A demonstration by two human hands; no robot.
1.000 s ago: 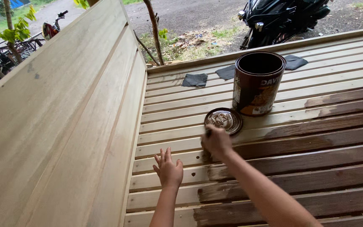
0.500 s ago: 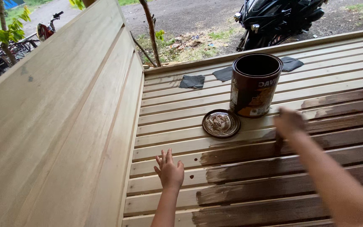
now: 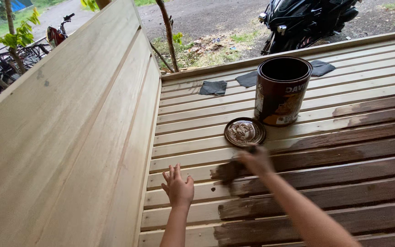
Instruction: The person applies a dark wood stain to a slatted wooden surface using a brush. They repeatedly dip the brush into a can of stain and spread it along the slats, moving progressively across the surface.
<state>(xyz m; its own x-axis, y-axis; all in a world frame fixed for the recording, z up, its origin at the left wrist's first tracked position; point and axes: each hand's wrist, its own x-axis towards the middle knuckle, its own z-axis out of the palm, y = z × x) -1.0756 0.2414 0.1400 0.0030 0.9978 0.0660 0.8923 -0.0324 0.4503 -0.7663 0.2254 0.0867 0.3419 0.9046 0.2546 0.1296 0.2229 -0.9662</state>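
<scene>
My left hand (image 3: pixel 178 187) rests flat, fingers spread, on a bare pale slat of the wooden slatted surface (image 3: pixel 197 132). My right hand (image 3: pixel 255 161), blurred by motion, grips a dark staining tool (image 3: pixel 230 171) pressed on a slat at the edge of the wet brown stain (image 3: pixel 344 155). Just beyond the right hand lies a round can lid (image 3: pixel 245 132), stained inside. Behind it stands an open dark brown can (image 3: pixel 281 90).
A tall pale wooden backrest panel (image 3: pixel 65 137) rises along the left. Three dark sanding sheets (image 3: pixel 213 87) lie on the far slats. Beyond the edge are dirt ground, thin tree trunks (image 3: pixel 168 34), a black motorcycle (image 3: pixel 302 23) and another motorcycle at far left.
My right hand swept right along the slat, then back left to below the lid, spreading stain. The left hand stayed put. The camera shifted slightly.
</scene>
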